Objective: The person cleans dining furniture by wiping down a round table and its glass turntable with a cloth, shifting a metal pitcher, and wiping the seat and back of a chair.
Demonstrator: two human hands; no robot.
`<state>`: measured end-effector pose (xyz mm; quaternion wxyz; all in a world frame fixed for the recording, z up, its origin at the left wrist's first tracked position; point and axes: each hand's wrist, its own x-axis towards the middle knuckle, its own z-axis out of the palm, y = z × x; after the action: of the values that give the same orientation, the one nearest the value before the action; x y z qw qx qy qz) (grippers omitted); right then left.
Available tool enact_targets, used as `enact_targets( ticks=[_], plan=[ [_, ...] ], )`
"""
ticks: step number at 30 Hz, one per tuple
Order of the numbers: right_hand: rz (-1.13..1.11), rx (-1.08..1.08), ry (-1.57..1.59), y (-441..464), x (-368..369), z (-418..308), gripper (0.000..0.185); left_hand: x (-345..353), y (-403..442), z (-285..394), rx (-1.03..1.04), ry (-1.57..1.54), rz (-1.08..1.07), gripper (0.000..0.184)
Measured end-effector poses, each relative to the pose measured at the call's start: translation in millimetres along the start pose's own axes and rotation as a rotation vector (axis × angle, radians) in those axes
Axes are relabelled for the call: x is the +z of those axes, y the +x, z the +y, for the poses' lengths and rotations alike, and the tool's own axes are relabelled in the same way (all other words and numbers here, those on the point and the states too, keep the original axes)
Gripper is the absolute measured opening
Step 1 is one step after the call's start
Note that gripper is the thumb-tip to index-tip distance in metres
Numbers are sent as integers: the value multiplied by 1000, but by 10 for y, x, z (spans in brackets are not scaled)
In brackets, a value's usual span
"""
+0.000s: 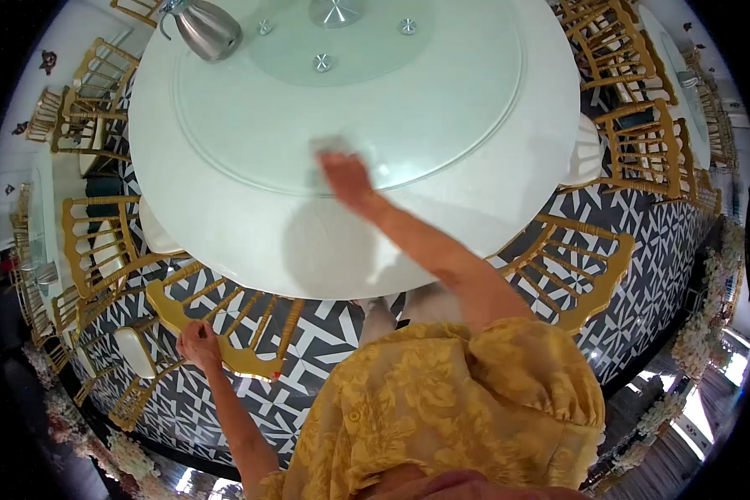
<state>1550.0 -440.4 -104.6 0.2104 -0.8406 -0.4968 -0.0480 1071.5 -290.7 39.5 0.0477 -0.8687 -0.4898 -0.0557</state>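
My right hand (346,177) reaches over the near part of the glass turntable (442,125), smeared by motion. Under and around its fingers is a pale, blurred thing (332,145) that looks like a cloth; its edges are hard to make out. The turntable lies on a round white table (225,225). Low on the left, my left hand (198,343) is closed on the top rail of a gold wooden chair (250,362), with its fingers curled.
A steel jug (204,32) stands on the turntable at the upper left. Round metal fittings (322,62) show through the glass. Another gold chair (592,292) is at the right, close to the table edge. More chairs surround the table on a black-and-white patterned floor (342,333).
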Motion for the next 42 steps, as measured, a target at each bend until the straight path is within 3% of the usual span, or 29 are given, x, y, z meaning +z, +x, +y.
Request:
enact_targets(
  ticks=[1, 3, 6, 7, 8, 9, 10, 11, 12, 13, 14, 16, 17, 19, 22, 24, 26, 28, 29, 31, 35, 39, 42],
  plan=[
    [64, -68, 149, -21, 103, -342, 34, -8, 6, -2, 5, 5, 1, 7],
    [157, -286, 27, -52, 35, -790, 25, -43, -7, 32, 34, 37, -1, 7],
    [300, -363, 109, 58, 78, -678, 15, -14, -27, -28, 41, 21, 19, 7],
    [109, -131, 438, 173, 118, -472, 14, 7, -14, -65, 43, 18, 14, 7],
    [-28, -176, -85, 180, -47, -175, 22, 36, -20, -122, 32, 19, -16, 8],
    [50, -8, 235, 199, 62, 290, 27, 62, -63, -151, 19, 20, -49, 8],
    [179, -85, 21, 210, -267, 716, 31, 76, -105, -139, 16, 15, -61, 8],
    [43, 87, -133, 172, -607, 1097, 36, 58, -89, -123, 2, 53, -36, 8],
    [122, 182, -271, 63, -776, 1557, 39, 43, -48, -102, -12, 90, -6, 7],
    [75, 276, -349, -98, -966, 2104, 37, 14, -32, -67, -13, 86, -8, 7],
    [211, 275, -414, -338, -1113, 2682, 33, -27, -27, -22, -11, 83, -30, 7],
    [137, 523, -653, -981, -1440, 3489, 23, -67, -22, 10, -6, 75, -47, 6],
    [-149, 570, -682, -1259, -1790, 3604, 20, -64, -20, 21, -9, 55, -30, 6],
    [-127, 1019, -519, -1588, -2078, 3432, 19, -25, -27, 10, -16, 28, -9, 6],
    [179, 758, -205, -1944, -1955, 2903, 30, 42, -46, -65, 18, 20, 44, 6],
    [347, 620, 156, -2111, -1230, 2481, 26, 33, -41, -61, -2, 38, 27, 6],
    [238, 296, -82, -1937, -1011, 1423, 23, 22, -27, -69, -1, 43, 10, 6],
    [-165, 14, 267, -1813, -843, 770, 36, 52, -19, -81, -3, 47, -1, 6],
    [-109, -168, 165, -1869, -711, 513, 39, 73, -21, -108, -12, 18, -1, 6],
    [-213, -145, 106, -1729, -961, 278, 45, 89, -27, -145, -13, -3, -3, 6],
    [-218, -128, 98, -1608, -1015, 848, 60, -17, -39, -44, 32, 5, 6, 7],
    [-287, 118, 19, -1602, -1366, 1650, 54, 50, -36, -110, 27, 58, -9, 9],
    [-208, 264, -158, -1570, -1652, 2307, 45, 43, -32, -124, 4, 99, -58, 10]
  ],
)
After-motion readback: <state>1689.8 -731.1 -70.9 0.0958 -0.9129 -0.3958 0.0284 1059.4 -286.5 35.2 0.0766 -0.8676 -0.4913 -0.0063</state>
